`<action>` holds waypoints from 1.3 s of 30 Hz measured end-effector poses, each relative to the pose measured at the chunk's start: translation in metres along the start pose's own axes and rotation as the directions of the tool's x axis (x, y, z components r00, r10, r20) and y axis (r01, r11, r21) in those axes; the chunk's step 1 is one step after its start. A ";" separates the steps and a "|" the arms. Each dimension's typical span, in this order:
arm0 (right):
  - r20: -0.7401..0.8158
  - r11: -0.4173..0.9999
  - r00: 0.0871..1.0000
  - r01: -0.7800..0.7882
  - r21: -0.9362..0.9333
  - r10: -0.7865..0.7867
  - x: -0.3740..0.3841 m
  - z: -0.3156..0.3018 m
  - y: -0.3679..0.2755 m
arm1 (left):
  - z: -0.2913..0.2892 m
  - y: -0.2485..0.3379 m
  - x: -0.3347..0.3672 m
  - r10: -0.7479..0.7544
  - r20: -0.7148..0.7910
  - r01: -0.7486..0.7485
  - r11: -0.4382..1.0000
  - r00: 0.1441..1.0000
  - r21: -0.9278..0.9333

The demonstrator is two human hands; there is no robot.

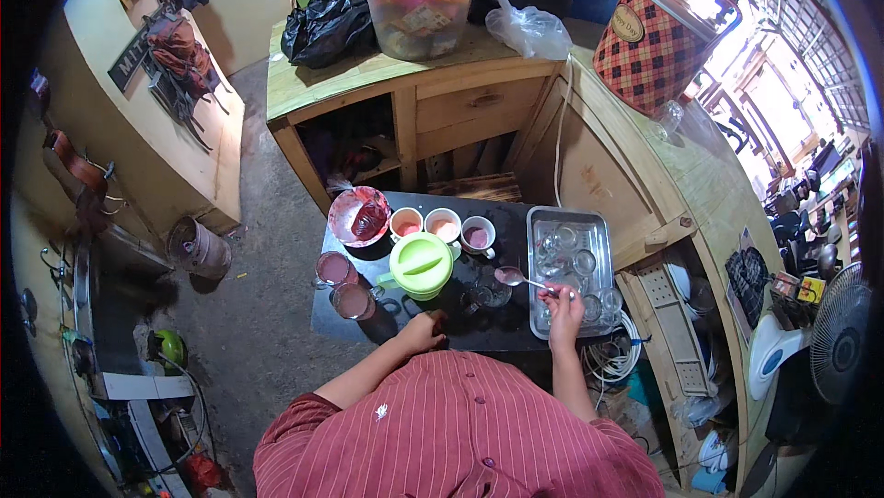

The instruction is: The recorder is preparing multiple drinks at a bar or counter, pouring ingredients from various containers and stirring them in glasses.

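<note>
My right hand (564,314) grips a metal spoon (509,275) by its handle, with pinkish stuff in the bowl. The spoon is held level near a clear glass mug (490,294) on the dark table (497,337). Fingers curled, my left hand (423,331) rests by the table's near edge and seems to hold nothing. Ahead of it stands a pitcher with a light green lid (422,263). Two glass mugs of pinkish-brown drink (354,302) are to its left. Behind are three cups with powdery contents (478,237) and a red-and-white bowl (343,219) holding a dark red packet.
A metal tray (541,325) with several clear glasses lies on the right. Beyond the table, a wooden counter (442,75) carries a pink-lidded tub (419,10), a black bag (327,27) and a plaid cooler (645,42). Coiled white cable (619,360) hangs beside the tray.
</note>
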State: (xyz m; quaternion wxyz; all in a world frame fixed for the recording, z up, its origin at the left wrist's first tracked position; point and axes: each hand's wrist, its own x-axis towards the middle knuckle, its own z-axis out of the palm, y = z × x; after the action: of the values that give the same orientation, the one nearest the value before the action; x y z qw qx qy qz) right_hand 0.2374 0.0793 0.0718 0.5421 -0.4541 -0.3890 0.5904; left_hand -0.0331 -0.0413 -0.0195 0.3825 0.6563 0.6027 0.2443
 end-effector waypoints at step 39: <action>0.212 0.828 0.944 0.326 -0.457 -0.254 0.093 0.086 0.048 | 0.018 -0.026 0.009 0.165 -0.123 -0.163 0.986 0.979 0.024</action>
State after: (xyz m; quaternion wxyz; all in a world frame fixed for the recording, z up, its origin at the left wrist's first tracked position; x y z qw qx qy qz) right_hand 0.1412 0.1688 0.0402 0.4648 -0.4678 -0.6268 0.4150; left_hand -0.0334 -0.0366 -0.0526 0.3182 0.6899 0.5708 0.3114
